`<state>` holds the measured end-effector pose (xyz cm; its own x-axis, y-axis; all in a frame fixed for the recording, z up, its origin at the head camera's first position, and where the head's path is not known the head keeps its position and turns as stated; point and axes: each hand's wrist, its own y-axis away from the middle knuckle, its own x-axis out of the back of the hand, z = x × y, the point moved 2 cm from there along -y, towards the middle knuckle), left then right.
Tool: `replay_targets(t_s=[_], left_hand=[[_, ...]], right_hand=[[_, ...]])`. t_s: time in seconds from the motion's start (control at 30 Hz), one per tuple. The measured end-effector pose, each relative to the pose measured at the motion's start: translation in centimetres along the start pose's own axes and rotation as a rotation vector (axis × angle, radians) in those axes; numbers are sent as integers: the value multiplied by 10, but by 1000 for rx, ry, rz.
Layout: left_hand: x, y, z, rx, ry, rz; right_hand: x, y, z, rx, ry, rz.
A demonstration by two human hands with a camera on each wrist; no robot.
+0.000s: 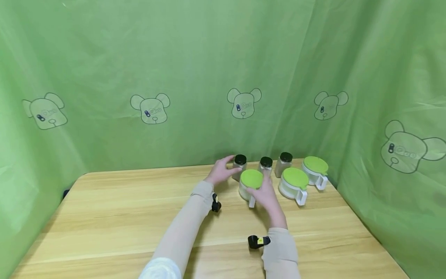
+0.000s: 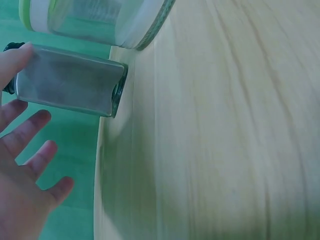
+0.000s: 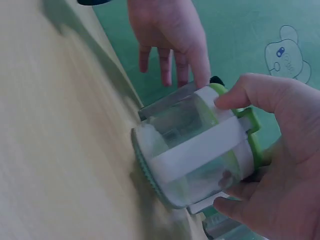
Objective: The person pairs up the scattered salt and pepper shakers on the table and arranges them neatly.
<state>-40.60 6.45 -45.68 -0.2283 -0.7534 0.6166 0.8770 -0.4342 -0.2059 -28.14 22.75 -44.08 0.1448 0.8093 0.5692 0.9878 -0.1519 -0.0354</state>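
My left hand [image 1: 221, 171] is at the leftmost black-capped glass jar [image 1: 240, 159]. In the left wrist view its thumb overlaps the upper part of this square jar [image 2: 70, 80], while the other fingers spread apart beside it. My right hand [image 1: 266, 194] grips a round seasoning jar [image 1: 251, 179] with a green lid and a white handle. In the right wrist view the thumb lies on the rim of this seasoning jar [image 3: 200, 150] and the fingers wrap its far side. It stands just in front of the black-capped jar, which it partly hides there.
To the right stand two more green-lidded seasoning jars [image 1: 295, 179] with white handles. Two other black-capped jars [image 1: 283, 166] stand behind, near the back edge of the wooden table [image 1: 132, 217]. A green curtain [image 1: 195, 77] hangs behind and at both sides.
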Motion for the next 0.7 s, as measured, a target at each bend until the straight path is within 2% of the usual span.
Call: replay_targets(t_s=[0.13,0.37,0.7], left_hand=[[-3,-4,0,0,29,-24],[-5,-5,-1,37,45,-62],[-7,-8,0,41,58,-61]], right_hand=[[-3,1,0,-15,-30,40],[-13,1,1,-47,-29,109],[-16,-2,4,-54,11,147]])
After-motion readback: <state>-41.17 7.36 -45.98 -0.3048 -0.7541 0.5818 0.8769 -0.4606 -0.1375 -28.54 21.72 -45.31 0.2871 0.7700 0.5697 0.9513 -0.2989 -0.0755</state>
